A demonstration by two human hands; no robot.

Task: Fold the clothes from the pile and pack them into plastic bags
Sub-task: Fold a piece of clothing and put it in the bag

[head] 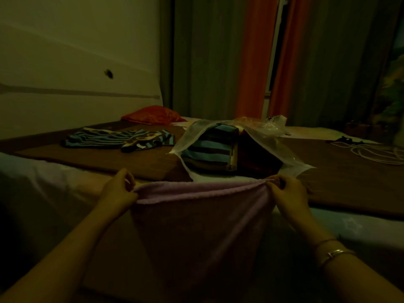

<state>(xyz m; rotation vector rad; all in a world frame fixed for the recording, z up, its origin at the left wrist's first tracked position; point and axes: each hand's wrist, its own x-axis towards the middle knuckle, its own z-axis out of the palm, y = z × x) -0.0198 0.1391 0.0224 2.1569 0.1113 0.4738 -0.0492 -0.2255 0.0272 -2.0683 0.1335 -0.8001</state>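
Towel (196, 215), pink, is held stretched by its top edge above the bed (360, 226), just before the bag (290, 154). Its left corner is pinched by the left hand (119, 191), fingers curled on the cloth; its right corner is gripped by the right hand (288, 193), likewise clamped. The remainder hangs down between the forearms. Bag, clear plastic, lies open beyond the towel; a folded striped garment (209, 149) is seen inside. Striped clothes (118, 139) are spread left of the bag on a brown mat (109, 160). Red cloth (153, 114) lies beyond them. White cord (376, 152) is coiled right of the bag. Bracelets (332, 252) are worn on the right wrist.
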